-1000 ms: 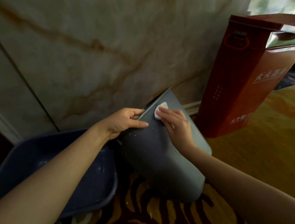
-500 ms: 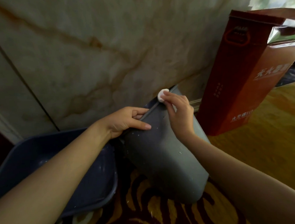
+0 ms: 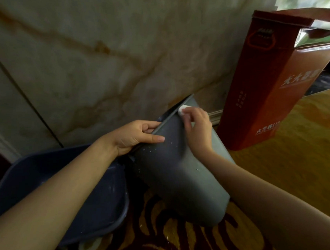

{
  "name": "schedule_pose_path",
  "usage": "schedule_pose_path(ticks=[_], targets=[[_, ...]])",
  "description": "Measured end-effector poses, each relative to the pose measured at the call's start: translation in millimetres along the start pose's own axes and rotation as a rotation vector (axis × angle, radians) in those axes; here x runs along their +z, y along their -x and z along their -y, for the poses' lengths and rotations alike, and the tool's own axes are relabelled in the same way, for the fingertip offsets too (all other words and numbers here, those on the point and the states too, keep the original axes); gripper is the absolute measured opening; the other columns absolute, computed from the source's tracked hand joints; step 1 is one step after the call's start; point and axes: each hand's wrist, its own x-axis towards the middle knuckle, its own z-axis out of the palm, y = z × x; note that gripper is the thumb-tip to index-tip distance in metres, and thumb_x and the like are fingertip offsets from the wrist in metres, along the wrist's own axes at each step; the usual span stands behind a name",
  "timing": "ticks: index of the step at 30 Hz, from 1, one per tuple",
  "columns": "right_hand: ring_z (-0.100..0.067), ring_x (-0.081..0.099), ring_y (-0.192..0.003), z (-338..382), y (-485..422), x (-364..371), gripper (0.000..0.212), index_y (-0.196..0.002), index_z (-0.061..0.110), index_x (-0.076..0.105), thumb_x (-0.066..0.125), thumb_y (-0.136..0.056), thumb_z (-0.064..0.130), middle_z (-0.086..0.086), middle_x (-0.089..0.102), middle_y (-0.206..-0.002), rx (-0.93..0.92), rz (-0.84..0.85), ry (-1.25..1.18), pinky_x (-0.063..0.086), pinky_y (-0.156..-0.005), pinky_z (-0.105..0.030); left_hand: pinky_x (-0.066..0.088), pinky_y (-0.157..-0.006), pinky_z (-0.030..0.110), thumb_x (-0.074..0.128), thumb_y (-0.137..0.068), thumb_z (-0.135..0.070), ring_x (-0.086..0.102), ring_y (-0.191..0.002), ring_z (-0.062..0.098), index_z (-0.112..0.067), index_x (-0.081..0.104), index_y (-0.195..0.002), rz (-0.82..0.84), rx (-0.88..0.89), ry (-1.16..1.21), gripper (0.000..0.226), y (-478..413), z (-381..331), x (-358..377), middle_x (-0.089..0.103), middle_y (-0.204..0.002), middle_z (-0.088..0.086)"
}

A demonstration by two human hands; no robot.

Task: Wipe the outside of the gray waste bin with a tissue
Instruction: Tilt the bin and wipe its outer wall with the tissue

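Gray plastic waste bin (image 3: 177, 173) sits tilted on the striped brown/gold carpet (image 3: 184, 241), open top leaning twd the veined marble wall (image 3: 101, 61), base nearest the camera. Left hand (image 3: 134, 137) grips the bin's rim w/ thumb flat on the outside, fingers curled over the edge. Right hand (image 3: 198, 129) pinches a small wad of white tissue (image 3: 182, 110) in its fingertips, pressed against the bin's outer wall just below the rim. Dark blue plastic basin (image 3: 92, 213) lies just beside the bin on the left; tall red cardboard box (image 3: 268, 78) stands to the right, near the wall.
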Motion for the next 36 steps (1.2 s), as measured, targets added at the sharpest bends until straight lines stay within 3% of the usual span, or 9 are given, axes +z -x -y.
schedule_pose_path(ticks=[3,8,12,17,20,26,32,34,36], targets=[[-0.032,0.055,-0.104,-11.1,-13.3,0.9,0.018,-0.102,0.004,0.067,0.054,-0.091,0.007,-0.013,0.067,-0.109,0.118,0.001,0.073,0.026,-0.080,-0.016,0.056,-0.072,0.019,0.064,-0.070,-0.005,0.071,-0.084,0.010,-0.016,0.064,-0.110,-0.001,-0.011,-0.008,0.041,0.5,-1.7,0.6,0.077,-0.094,0.000],[-0.034,0.057,-0.085,26.6,34.4,0.3,0.018,-0.098,0.003,0.070,0.062,-0.083,-0.002,-0.016,0.068,-0.100,-0.223,0.174,0.039,0.032,-0.081,-0.018,0.055,-0.075,0.023,0.057,-0.076,-0.027,0.070,-0.080,0.010,-0.005,0.063,-0.105,-0.062,0.009,0.028,0.036,-0.1,4.2,0.5,0.075,-0.090,0.003],[-0.031,0.054,-0.082,46.5,73.8,-2.2,0.021,-0.103,0.001,0.067,0.059,-0.084,-0.002,-0.018,0.065,-0.105,-0.424,0.358,-0.014,0.040,-0.080,-0.028,0.056,-0.067,0.023,0.039,-0.084,-0.055,0.069,-0.073,0.013,-0.005,0.065,-0.103,-0.180,-0.138,0.094,0.059,-2.4,-2.8,-0.9,0.074,-0.084,0.007],[-0.034,0.057,-0.076,34.3,67.4,-9.7,0.020,-0.102,0.002,0.068,0.061,-0.083,-0.001,-0.018,0.065,-0.111,-0.621,0.400,0.095,0.048,-0.071,-0.041,0.053,-0.052,0.014,0.049,-0.092,-0.031,0.066,-0.052,0.004,-0.008,0.067,-0.088,-0.319,-0.131,-0.021,0.030,-12.9,-17.3,19.0,0.071,-0.056,-0.003],[-0.029,0.056,-0.086,11.7,56.0,-19.2,0.017,-0.099,0.004,0.067,0.058,-0.085,-0.002,-0.016,0.066,-0.106,-0.483,0.272,0.042,0.044,-0.080,-0.035,0.055,-0.058,0.018,0.054,-0.090,-0.017,0.067,-0.054,0.005,-0.003,0.064,-0.102,-0.354,-0.125,-0.091,0.021,-15.7,-22.8,25.2,0.073,-0.061,-0.003],[-0.027,0.050,-0.111,-68.6,23.5,-39.2,0.026,-0.120,0.010,0.056,0.048,-0.095,0.015,-0.010,0.058,-0.116,0.197,0.167,0.129,0.038,-0.091,-0.030,0.044,-0.100,0.040,0.050,-0.091,-0.012,0.059,-0.100,0.029,0.004,0.055,-0.124,-0.314,-0.175,-0.160,0.036,-10.6,-29.0,29.1,0.060,-0.122,0.024],[-0.032,0.036,-0.124,-81.3,30.8,-27.6,0.033,-0.125,0.008,0.055,0.038,-0.099,0.020,-0.015,0.048,-0.133,0.379,0.151,0.186,0.030,-0.103,-0.039,0.053,-0.078,0.028,0.055,-0.088,-0.009,0.064,-0.080,0.021,0.002,0.059,-0.119,-0.382,-0.170,-0.124,0.033,-9.5,-28.0,33.0,0.067,-0.102,0.019],[-0.028,0.029,-0.136,-67.1,35.1,-24.3,0.036,-0.131,0.007,0.050,0.039,-0.099,0.019,-0.014,0.039,-0.146,0.372,0.176,0.093,0.018,-0.111,-0.028,0.056,-0.069,0.024,0.057,-0.087,-0.011,0.068,-0.069,0.014,0.001,0.063,-0.112,-0.398,-0.170,-0.117,0.029,-11.8,-27.0,34.3,0.072,-0.086,0.010],[-0.020,0.024,-0.140,-47.9,40.4,-21.6,0.039,-0.136,0.006,0.043,0.040,-0.099,0.017,-0.012,0.032,-0.150,0.321,0.223,0.009,0.010,-0.109,-0.018,0.055,-0.081,0.028,0.054,-0.090,-0.021,0.069,-0.078,0.017,0.001,0.063,-0.111,-0.374,-0.192,-0.140,0.032,-16.2,-27.8,36.3,0.072,-0.090,0.011]])
